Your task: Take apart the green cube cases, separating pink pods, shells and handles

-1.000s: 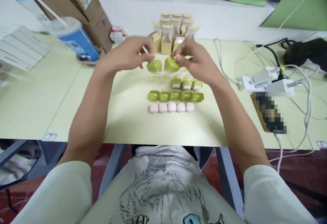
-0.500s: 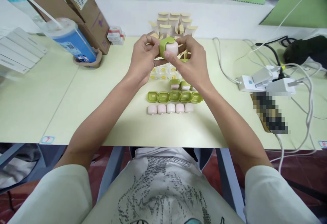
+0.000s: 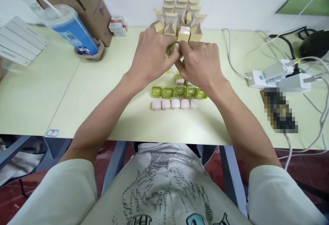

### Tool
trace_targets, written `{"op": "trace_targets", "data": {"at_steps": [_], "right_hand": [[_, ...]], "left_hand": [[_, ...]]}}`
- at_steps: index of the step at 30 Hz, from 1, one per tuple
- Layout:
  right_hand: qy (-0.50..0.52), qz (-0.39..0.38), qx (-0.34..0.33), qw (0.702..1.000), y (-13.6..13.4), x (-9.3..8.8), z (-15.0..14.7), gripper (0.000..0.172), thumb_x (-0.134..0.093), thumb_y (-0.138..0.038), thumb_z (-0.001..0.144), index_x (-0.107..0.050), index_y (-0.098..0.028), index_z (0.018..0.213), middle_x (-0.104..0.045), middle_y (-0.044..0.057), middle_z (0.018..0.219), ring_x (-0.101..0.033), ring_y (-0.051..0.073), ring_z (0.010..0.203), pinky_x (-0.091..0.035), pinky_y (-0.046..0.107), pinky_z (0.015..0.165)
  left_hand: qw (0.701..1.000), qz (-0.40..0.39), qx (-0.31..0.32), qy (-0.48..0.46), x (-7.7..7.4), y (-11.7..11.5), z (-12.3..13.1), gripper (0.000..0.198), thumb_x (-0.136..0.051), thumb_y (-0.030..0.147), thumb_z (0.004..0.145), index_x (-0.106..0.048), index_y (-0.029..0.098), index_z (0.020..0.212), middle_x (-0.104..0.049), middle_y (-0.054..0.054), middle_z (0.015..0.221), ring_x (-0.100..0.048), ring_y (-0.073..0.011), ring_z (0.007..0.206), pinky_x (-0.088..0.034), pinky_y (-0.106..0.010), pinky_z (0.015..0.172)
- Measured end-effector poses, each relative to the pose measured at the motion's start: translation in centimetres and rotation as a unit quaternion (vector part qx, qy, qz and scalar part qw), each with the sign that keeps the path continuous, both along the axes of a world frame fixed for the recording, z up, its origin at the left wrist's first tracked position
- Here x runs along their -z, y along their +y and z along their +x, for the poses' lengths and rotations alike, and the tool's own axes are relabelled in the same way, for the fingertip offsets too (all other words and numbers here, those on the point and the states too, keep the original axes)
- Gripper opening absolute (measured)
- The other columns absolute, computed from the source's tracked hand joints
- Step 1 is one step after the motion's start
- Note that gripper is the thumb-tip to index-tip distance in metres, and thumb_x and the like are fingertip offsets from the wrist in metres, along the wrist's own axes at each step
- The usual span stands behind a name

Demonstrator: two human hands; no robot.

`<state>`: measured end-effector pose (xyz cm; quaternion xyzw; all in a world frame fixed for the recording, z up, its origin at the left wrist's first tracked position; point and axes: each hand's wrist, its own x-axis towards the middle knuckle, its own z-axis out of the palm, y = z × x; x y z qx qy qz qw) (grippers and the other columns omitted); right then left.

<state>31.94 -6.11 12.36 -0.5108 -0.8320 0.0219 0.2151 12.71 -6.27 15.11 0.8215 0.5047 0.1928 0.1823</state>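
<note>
Both hands meet over the table around a small rounded pale case in a green cover (image 3: 171, 47), mostly hidden by fingers. My left hand (image 3: 153, 56) is closed on its left side, back of the hand up. From the right, my right hand (image 3: 203, 62) pinches the same case with thumb and fingers. Below them lie a partly hidden green-covered case (image 3: 180, 79), a row of green covers (image 3: 168, 92) with their hollows up, and a row of pale pink and white rounded cases (image 3: 175, 104).
Behind the hands stand several open small cartons (image 3: 183, 31). To the left are a blue cup (image 3: 77, 35) in a holder, a cardboard box (image 3: 94, 14) and small red-white boxes (image 3: 118, 26). Power strip (image 3: 257, 78), cables and a pixelated phone-like object (image 3: 280, 111) lie right.
My hands have turned over and closed round the green-covered case, so that it now shows far less. The whole view has shifted slightly, with the wall and table higher in the picture.
</note>
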Motion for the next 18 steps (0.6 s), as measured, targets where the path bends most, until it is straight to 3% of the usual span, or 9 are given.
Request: {"op": "trace_targets", "data": {"at_steps": [3,8,13,16,18], "right_hand": [[0.011,-0.026,-0.004,1.000,0.0,-0.2,0.1,0.025,-0.055,-0.041,0.112,-0.068,-0.028,0.094,-0.078,0.015,0.095,-0.076,0.042,0.107,-0.054,0.054,0.092],[0.027,-0.039,-0.014,0.999,1.0,0.7,0.9,0.028,-0.066,-0.049,0.107,-0.076,-0.028,0.092,-0.074,0.012,0.082,-0.076,0.042,0.104,-0.056,0.056,0.093],[0.104,-0.036,-0.050,0.993,1.9,1.4,1.4,0.034,-0.074,-0.059,0.104,-0.081,-0.028,0.094,-0.079,0.013,0.085,-0.077,0.044,0.108,-0.056,0.054,0.094],[0.111,-0.059,-0.057,0.990,1.7,0.6,1.6,0.033,-0.073,-0.060,0.105,-0.084,-0.029,0.097,-0.084,0.012,0.093,-0.077,0.042,0.106,-0.057,0.053,0.092],[0.108,-0.065,-0.051,0.991,1.4,0.0,1.8,0.032,-0.072,-0.059,0.106,-0.085,-0.031,0.104,-0.088,0.011,0.101,-0.077,0.040,0.108,-0.058,0.052,0.092]], "left_hand": [[0.989,0.068,-0.069,0.109,-0.3,-0.2,0.3,0.048,-0.040,0.039,0.110,-0.087,0.028,0.108,-0.088,-0.013,0.111,-0.077,-0.0362,0.109,-0.049,-0.057,0.107],[0.996,0.046,-0.033,0.076,0.6,0.4,0.1,0.048,-0.043,0.041,0.108,-0.090,0.035,0.103,-0.081,-0.009,0.086,-0.071,-0.0308,0.089,-0.052,-0.053,0.091],[0.998,0.044,-0.025,0.034,0.9,1.1,-0.4,0.046,-0.051,0.045,0.109,-0.091,0.036,0.128,-0.085,-0.008,0.089,-0.074,-0.0303,0.101,-0.056,-0.050,0.092],[0.998,0.036,-0.037,0.045,0.6,1.6,-0.8,0.049,-0.054,0.045,0.107,-0.090,0.028,0.135,-0.088,-0.009,0.097,-0.077,-0.0317,0.107,-0.056,-0.052,0.097],[0.998,0.004,-0.001,0.059,0.3,1.9,-1.0,0.054,-0.049,0.047,0.110,-0.087,0.027,0.142,-0.090,-0.009,0.106,-0.078,-0.0344,0.116,-0.055,-0.053,0.102]]}}
